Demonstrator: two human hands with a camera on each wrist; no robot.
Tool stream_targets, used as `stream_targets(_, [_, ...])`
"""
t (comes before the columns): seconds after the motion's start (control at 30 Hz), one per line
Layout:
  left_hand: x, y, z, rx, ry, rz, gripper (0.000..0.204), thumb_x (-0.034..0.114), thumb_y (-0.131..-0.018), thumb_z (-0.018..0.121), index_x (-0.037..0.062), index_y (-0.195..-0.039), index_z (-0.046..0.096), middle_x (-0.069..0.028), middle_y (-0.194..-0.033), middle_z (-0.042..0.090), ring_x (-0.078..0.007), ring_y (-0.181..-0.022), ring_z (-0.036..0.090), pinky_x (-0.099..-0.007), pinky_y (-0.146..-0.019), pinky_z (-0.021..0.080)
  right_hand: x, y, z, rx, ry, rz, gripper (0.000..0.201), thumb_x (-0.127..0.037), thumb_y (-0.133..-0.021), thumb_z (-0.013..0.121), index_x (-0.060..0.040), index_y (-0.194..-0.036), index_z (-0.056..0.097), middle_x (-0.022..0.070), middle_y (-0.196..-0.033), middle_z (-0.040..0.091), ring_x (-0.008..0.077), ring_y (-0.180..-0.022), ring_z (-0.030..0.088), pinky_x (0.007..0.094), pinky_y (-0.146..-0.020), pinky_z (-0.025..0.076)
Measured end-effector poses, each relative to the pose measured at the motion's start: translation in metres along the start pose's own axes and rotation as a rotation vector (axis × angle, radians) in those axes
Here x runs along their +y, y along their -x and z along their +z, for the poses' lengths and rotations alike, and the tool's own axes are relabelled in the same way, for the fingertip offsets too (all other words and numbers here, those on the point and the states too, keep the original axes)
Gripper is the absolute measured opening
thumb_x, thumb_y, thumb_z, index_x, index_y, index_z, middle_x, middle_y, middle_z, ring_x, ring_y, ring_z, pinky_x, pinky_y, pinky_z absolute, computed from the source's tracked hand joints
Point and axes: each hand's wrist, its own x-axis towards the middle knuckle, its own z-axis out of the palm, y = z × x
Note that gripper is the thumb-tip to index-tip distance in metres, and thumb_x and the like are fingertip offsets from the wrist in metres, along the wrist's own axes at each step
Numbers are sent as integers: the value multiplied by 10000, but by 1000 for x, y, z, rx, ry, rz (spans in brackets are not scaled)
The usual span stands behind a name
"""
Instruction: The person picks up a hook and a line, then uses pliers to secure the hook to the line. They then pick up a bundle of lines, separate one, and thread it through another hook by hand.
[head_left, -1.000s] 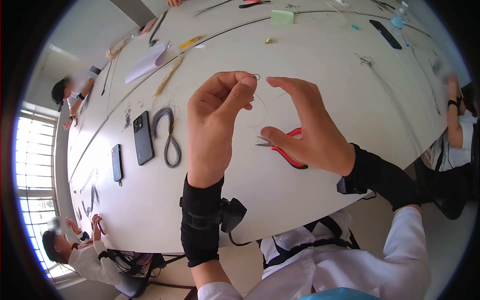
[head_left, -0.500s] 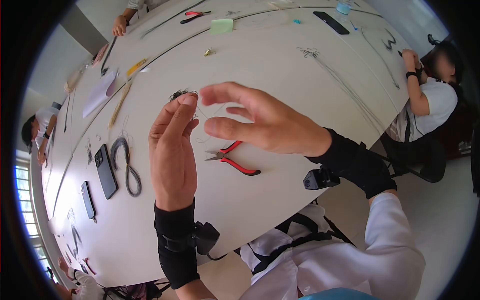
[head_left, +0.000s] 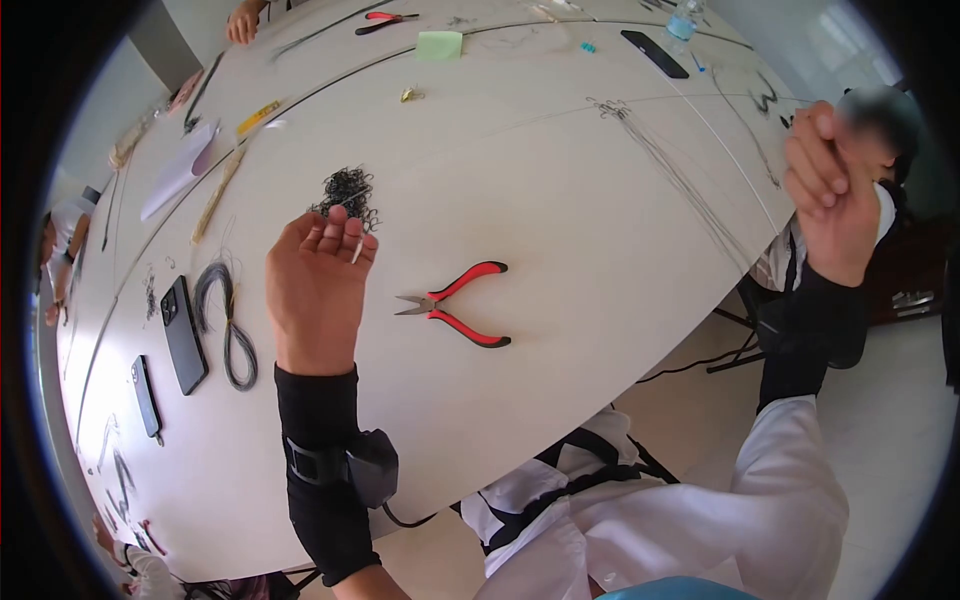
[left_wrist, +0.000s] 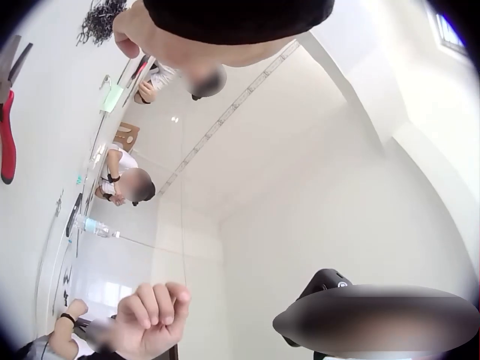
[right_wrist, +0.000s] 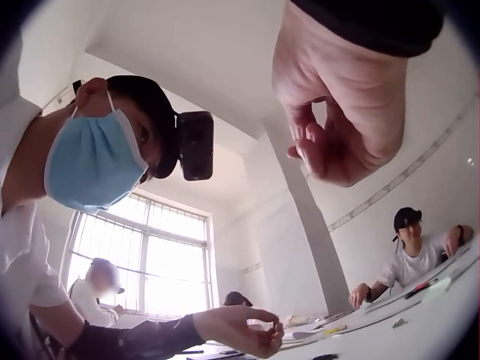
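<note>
My left hand is palm up over the table, its curled fingers pinching a small fish hook that is mostly hidden. Just beyond its fingertips lies a heap of black fish hooks. Raised far out to the right, my right hand pinches a thin clear fishing line between thumb and forefinger. The line runs taut and faint across the table towards the left hand. Red-handled pliers lie on the table between the hands, jaws apart and pointing left.
Left of my left hand lie a coil of dark line, a dark phone and a smaller phone. Further off are a green note, a bundle of hooks on lines and a water bottle. Other people sit around the table.
My right hand has swung away from the left hand, far out to the right, drawing the line out. The left hand has turned palm up and come lower, uncovering the heap of hooks.
</note>
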Motion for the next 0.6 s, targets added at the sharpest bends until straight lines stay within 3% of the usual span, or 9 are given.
stream_targets(0.07, [-11,-3,-6,-119,-49,-94,182,127,-1000,486,-7,-1118,522,-126,-1065,602,-241,-974,581,-397,-916,482,-27,5,-17,26,25,-30,220,-236,-1077,512,-24,-1111,558,-76,-673,323,11,-566,288,184,-482,276])
stream_targets(0.13, [-25,9,4,-238,-133,-178,208,118,-1016,466,-33,-1146,522,-146,-1112,617,-269,-1019,596,-411,-939,498,-47,2,-22,177,142,-109,342,-223,-1070,529,-1,-1325,476,-53,-698,325,21,-592,298,176,-505,279])
stream_targets(0.17, [-29,12,9,-280,-194,-194,329,156,-1040,420,-80,-1257,494,-215,-1246,598,-337,-1165,588,-435,-1031,487,-54,-3,-24,155,156,-117,388,-206,-1073,518,17,-1382,445,-44,-716,319,28,-599,290,181,-514,272])
stream_targets(0.23, [-35,13,9,-315,-219,-177,409,182,-1047,412,-100,-1340,447,-256,-1319,547,-379,-1244,548,-460,-1085,456,-67,-21,-33,13,141,-105,432,-161,-1087,477,62,-1448,394,-29,-759,302,42,-608,263,199,-531,248])
stream_targets(0.3, [-35,17,12,-336,-266,-130,481,203,-1053,407,-112,-1416,389,-290,-1390,480,-417,-1308,502,-482,-1129,423,-70,-35,-9,71,216,-103,500,-145,-1090,472,85,-1509,322,-24,-779,297,48,-620,253,207,-543,240])
stream_targets(0.4, [-32,24,13,-349,-334,-32,563,219,-1055,411,-110,-1497,298,-319,-1480,363,-455,-1366,437,-508,-1168,378,-58,-75,7,153,361,-152,180,-185,-1040,580,-25,-1105,634,-100,-617,368,7,-496,298,205,-426,244])
stream_targets(0.5, [-32,23,12,-345,-340,15,601,227,-1053,424,-99,-1528,254,-320,-1543,269,-468,-1392,397,-525,-1178,359,-44,-108,17,117,333,-152,209,-217,-1041,591,-25,-1112,631,-116,-624,333,-6,-497,251,179,-419,190])
stream_targets(0.57, [-31,25,15,-317,-344,19,611,235,-1054,428,-94,-1535,246,-319,-1576,216,-471,-1414,369,-535,-1181,351,-40,-143,-9,46,-133,69,233,-223,-1036,603,-12,-1129,625,-111,-624,351,-2,-494,260,186,-414,200])
stream_targets(0.6, [-31,23,13,-315,-357,36,624,243,-1052,439,-73,-1548,231,-314,-1592,187,-481,-1444,325,-539,-1192,329,-40,-142,-9,48,-134,66,233,-223,-1036,603,-12,-1129,625,-111,-624,351,-2,-494,260,186,-414,200])
